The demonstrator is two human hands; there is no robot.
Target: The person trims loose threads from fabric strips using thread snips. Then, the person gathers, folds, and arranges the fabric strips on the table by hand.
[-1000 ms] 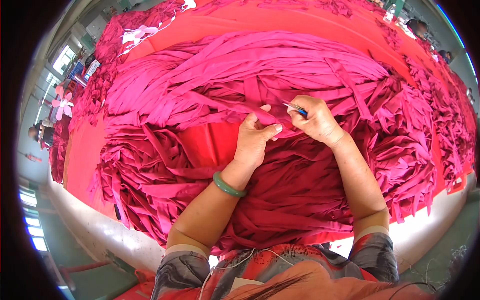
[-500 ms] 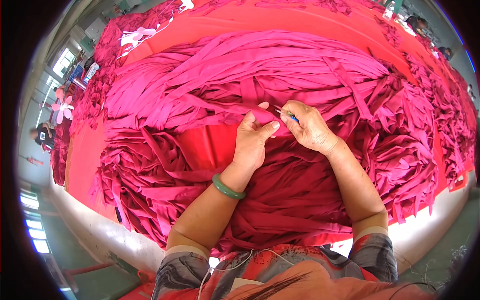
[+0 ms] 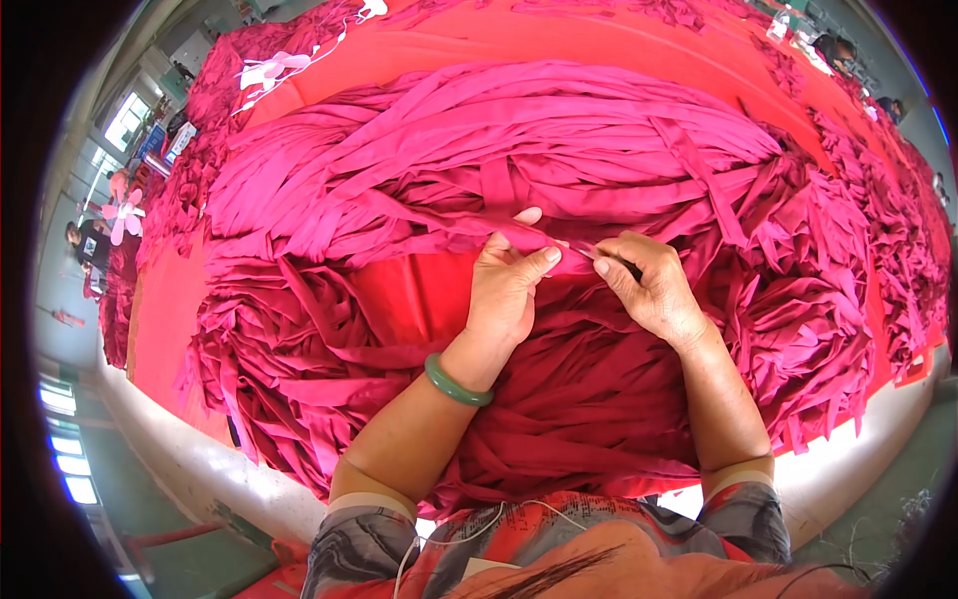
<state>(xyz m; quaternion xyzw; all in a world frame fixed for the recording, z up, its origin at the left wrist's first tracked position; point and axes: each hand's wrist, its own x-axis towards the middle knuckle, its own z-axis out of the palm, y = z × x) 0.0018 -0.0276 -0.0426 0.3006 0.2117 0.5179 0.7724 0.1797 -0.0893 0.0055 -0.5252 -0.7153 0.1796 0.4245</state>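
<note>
My left hand [image 3: 505,292] pinches a magenta fabric strip [image 3: 521,238] between thumb and fingers, above the middle of the pile. A green bangle circles that wrist. Just to the right, my right hand [image 3: 655,290] is closed around a small pointed tool [image 3: 587,252]. Its thin tip points left, towards the strip's end by my left thumb; whether the two touch I cannot tell. Most of the tool is hidden in my fingers, so its kind is unclear. Behind both hands lies a thick bundle of long magenta strips [image 3: 479,120].
Darker loose strips [image 3: 589,399] heap up nearest my body, with more piles [image 3: 888,230] at the right. Red cloth [image 3: 419,295] shows between them. A pink fan [image 3: 274,70] with a white cord stands at the far left. Other people are in the background at both sides.
My right hand has moved right and slightly down, away from my left hand, and has turned with the tool. My left hand keeps its pinch on the strip, almost in place.
</note>
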